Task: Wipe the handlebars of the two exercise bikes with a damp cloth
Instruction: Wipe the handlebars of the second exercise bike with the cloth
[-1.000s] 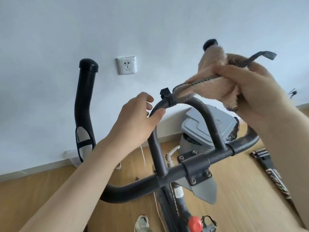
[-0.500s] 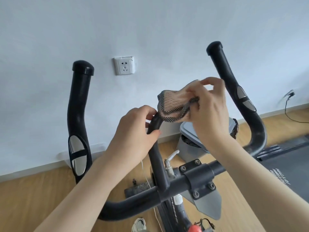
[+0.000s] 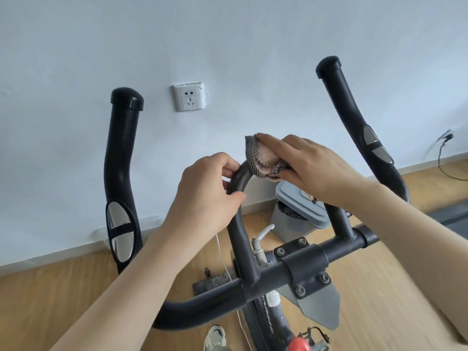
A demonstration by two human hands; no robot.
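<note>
A black exercise bike handlebar (image 3: 301, 262) fills the view, with two tall outer grips and a curved inner loop (image 3: 239, 178) in the middle. My left hand (image 3: 202, 196) grips the left side of that loop. My right hand (image 3: 309, 165) presses a beige cloth (image 3: 263, 158) with a dark mesh edge onto the top of the loop, fingers curled over it. The left outer grip (image 3: 121, 158) and right outer grip (image 3: 354, 117) stand free on either side.
A white wall with a socket (image 3: 189, 97) is straight ahead. A grey lidded bin (image 3: 296, 214) stands on the wood floor behind the bar. A treadmill edge (image 3: 450, 214) and a cable lie at the right. A red knob (image 3: 298, 345) shows below.
My right hand came down from the right outer grip with the cloth and now presses it on the top of the inner loop. My left hand stays on the loop.
</note>
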